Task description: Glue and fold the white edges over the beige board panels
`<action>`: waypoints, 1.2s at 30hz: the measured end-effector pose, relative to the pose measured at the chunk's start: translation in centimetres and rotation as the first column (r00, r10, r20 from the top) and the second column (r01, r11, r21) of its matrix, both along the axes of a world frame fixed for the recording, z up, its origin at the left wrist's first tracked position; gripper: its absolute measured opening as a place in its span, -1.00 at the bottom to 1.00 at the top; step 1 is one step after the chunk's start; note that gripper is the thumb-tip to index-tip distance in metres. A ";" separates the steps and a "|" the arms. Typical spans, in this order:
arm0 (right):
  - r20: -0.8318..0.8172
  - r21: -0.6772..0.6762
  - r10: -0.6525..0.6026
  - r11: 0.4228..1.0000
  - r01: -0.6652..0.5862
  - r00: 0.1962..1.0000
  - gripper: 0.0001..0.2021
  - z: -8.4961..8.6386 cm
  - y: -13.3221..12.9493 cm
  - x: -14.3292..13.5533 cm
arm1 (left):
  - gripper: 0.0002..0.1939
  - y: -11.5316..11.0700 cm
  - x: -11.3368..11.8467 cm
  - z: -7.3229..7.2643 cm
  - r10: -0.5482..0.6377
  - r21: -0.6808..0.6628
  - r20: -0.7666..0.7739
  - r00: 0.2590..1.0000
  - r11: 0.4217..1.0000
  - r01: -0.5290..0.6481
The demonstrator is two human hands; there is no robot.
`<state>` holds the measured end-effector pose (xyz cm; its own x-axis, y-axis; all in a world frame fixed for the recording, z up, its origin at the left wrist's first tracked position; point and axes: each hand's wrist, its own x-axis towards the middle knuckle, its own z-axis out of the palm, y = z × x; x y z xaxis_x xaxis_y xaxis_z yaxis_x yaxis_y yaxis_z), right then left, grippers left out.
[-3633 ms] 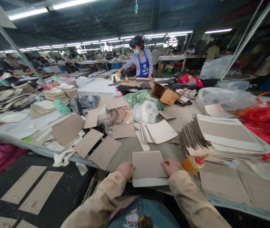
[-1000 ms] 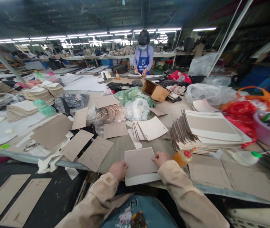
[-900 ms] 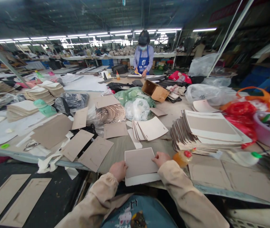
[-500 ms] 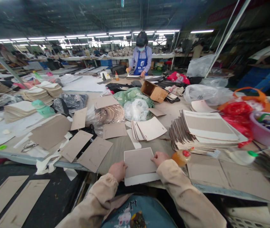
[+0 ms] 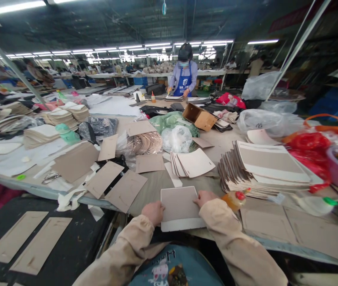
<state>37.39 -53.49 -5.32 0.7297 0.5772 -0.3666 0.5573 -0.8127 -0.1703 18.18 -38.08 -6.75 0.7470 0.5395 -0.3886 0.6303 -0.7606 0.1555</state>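
Observation:
A flat panel (image 5: pixel 178 203), a grey-brown board on a white-edged sheet, lies at the table's front edge before me. My left hand (image 5: pixel 153 213) pinches its left edge, the fingertips closed on it. At the opposite side my right hand (image 5: pixel 207 197) grips the right edge, thumb and fingers pressed together. A squeeze bottle (image 5: pixel 235 200) of amber liquid with a red cap stands just right of my right hand. Beyond the panel are a few white sheets (image 5: pixel 197 163) with small slots, overlapping in a fan.
A tall stack of panels (image 5: pixel 271 159) stands to the right, beside a red plastic bag (image 5: pixel 308 145). Loose grey-brown boards (image 5: pixel 126 190) lie to the left; more boards (image 5: pixel 41 246) rest on a black surface below. Across the table a person in a blue apron (image 5: pixel 184 81) works.
The view has turned slightly left, so the scene sits further right in the picture. Both hands keep their hold on the panel's side edges, with little other movement.

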 end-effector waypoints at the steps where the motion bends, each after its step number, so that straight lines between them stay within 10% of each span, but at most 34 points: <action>1: 0.006 0.001 0.002 1.000 -0.002 1.000 -0.82 -0.1 0.0 0.0 | -0.67 -0.2 -0.1 0.0 0.002 0.007 0.003 1.000 1.000 -0.003; 10: 0.010 0.037 0.021 0.999 -0.021 1.000 -0.82 -1.2 -0.4 0.2 | -0.71 -0.9 -1.0 0.7 -0.070 0.166 0.203 0.977 0.985 0.036; 17: 0.016 0.033 0.015 0.999 -0.015 1.000 -0.81 -1.3 -0.3 0.1 | -0.47 -1.1 -0.5 -2.5 -0.451 0.153 0.304 0.839 0.892 0.424; 27: 0.198 0.131 0.087 0.985 -0.114 0.976 -0.80 1.5 1.5 -5.0 | -0.40 -1.1 -0.8 -4.1 -0.437 0.165 0.321 0.840 0.899 0.405; 36: 0.111 0.528 0.428 0.739 -0.418 0.897 -0.44 -4.1 5.0 -9.5 | -0.46 -0.8 -0.6 -5.0 -0.435 0.168 0.358 0.826 0.901 0.401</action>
<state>27.87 -48.49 -9.39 0.3608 0.9295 0.0771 0.8148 -0.2739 -0.5110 17.59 -38.90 -11.77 0.9872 0.1592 0.0012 0.1543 -0.9582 0.2409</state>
